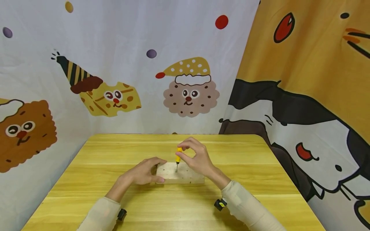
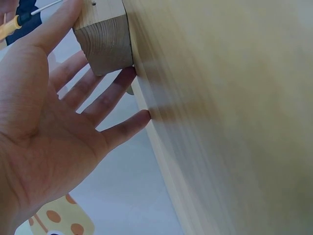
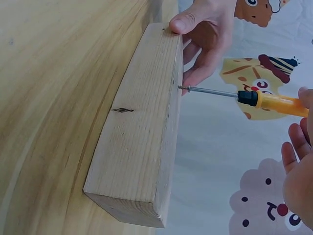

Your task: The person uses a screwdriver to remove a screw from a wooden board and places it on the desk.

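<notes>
A pale wooden block [image 1: 193,175] lies lengthwise on the table, with a few small holes or marks on its top. My left hand [image 1: 143,171] holds its left end, thumb at the near side and fingers at the far side; the left wrist view shows the end grain of the block [image 2: 107,45] between them. Over the block, my right hand [image 1: 199,158] pinches the yellow handle of a small screwdriver [image 1: 178,157] between thumb and fingers. The shaft points down. In the right wrist view, its tip meets a small screw [image 3: 185,88] standing in the block's top face.
The wood-grain table [image 1: 115,152] reaches back to a white curtain [image 1: 121,38] printed with cartoon biscuits and cheese. An orange curtain [image 1: 321,64] with large cartoon figures hangs on the right. Small black devices sit at both wrists, such as the right one [image 1: 220,204].
</notes>
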